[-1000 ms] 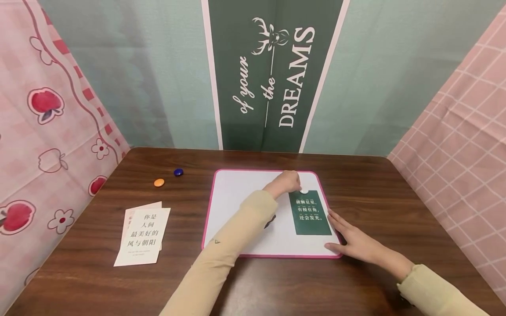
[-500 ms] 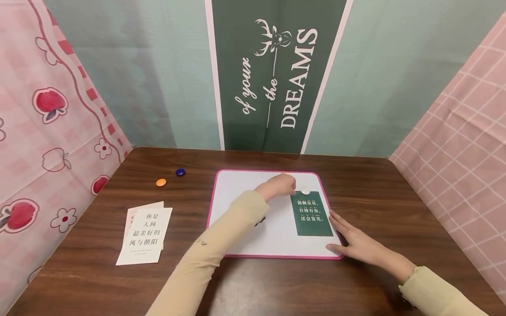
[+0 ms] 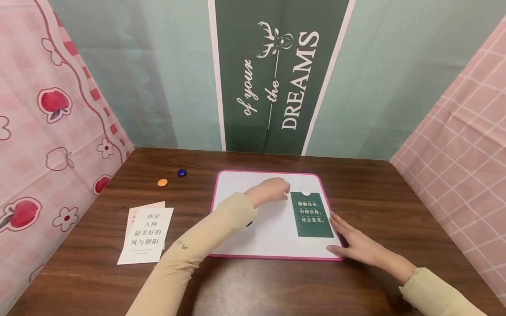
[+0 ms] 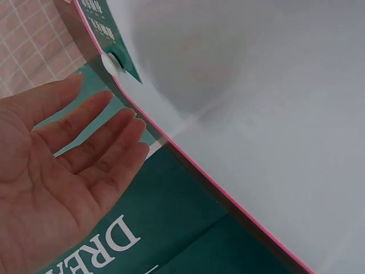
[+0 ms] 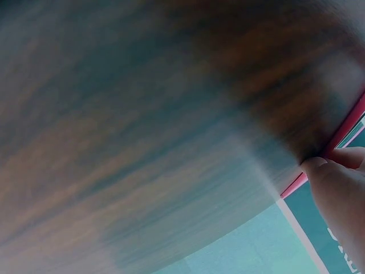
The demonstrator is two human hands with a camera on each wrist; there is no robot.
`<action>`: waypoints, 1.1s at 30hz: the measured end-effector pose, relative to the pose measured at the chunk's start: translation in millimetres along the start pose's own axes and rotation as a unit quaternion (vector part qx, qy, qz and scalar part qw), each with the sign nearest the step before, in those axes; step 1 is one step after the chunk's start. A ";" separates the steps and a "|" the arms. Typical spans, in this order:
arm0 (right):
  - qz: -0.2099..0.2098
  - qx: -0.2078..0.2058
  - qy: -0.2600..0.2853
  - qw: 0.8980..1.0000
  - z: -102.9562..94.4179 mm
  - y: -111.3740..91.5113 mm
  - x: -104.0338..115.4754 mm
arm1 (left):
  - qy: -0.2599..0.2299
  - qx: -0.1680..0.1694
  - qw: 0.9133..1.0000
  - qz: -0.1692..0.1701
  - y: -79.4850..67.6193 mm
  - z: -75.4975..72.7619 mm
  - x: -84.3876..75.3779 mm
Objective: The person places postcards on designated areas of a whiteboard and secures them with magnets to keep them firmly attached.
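Observation:
A whiteboard with a pink rim (image 3: 272, 257) lies on the table, and a dark green card with white Chinese characters (image 3: 314, 226) rests on its right part. A round white magnet (image 3: 305, 192) sits at the card's top edge; the left wrist view also shows this magnet (image 4: 112, 64). My left hand (image 3: 270, 192) is over the board, just left of the card, its fingers loosely bent with nothing between them in the left wrist view. My right hand (image 3: 361, 246) rests at the board's right edge, fingers straight along it. In the right wrist view its thumb (image 5: 336, 188) touches the pink rim.
Left of the board, a white printed card (image 3: 146, 237) overlaps a pinkish card (image 3: 134, 215). Behind them lie an orange magnet (image 3: 162, 182) and a dark blue magnet (image 3: 182, 172). Patterned cloths hang around the brown wooden table (image 3: 356, 175).
My left hand has let go of the white magnet and drawn back to the left. The magnet stays on the card's top edge. My right hand keeps its place at the board.

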State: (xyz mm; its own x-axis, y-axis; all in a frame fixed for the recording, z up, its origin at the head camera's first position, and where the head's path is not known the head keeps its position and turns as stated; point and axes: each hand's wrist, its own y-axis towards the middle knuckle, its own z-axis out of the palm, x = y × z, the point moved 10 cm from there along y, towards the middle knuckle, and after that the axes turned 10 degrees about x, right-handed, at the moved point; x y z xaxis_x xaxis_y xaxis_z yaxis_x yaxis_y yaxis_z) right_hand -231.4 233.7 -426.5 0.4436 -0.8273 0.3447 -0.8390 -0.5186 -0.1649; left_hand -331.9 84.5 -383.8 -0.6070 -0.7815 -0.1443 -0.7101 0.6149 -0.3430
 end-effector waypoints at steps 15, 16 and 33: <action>0.004 0.002 -0.001 1.000 0.9 1.4 -1.4 | 0.017 -0.004 1.000 0.015 -30.7 6.3 10.8; 0.001 0.000 -0.004 1.000 0.5 1.3 -0.7 | 0.015 -0.005 1.000 0.016 -33.2 7.1 11.3; 0.003 0.001 -0.003 1.000 2.2 0.8 -0.5 | 0.002 -0.039 0.999 0.011 -72.4 15.0 22.7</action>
State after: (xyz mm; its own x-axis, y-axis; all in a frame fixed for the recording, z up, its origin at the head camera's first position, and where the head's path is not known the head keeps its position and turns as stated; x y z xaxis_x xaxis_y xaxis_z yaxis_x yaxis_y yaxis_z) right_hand -231.6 233.3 -428.8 0.4394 -0.8320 0.3388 -0.8412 -0.5134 -0.1697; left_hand -288.9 20.7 -376.2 -0.6231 -0.7681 -0.1477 -0.7230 0.6376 -0.2660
